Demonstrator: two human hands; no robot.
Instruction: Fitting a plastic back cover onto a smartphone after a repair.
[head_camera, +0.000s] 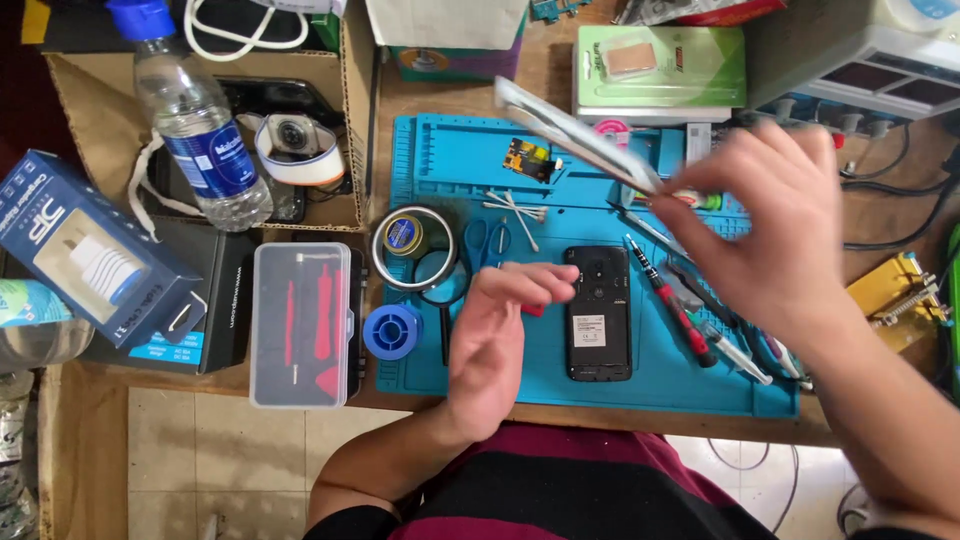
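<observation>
Wooden workbench (90, 440), worn brown top, seen from above. Pale tiled floor (230, 450) shows below its front edge, with grey grout lines. Open cardboard box (352, 120) sits at the back left. Even, soft light; no hard shadows.

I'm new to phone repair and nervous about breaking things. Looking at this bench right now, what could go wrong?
The right hand holds a thin flat panel by one end in mid-air; it might flex or slip. The opened phone lies uncovered beside the left hand, so a bump could shift it. The water bottle near the blue mat could spill if knocked.
</observation>
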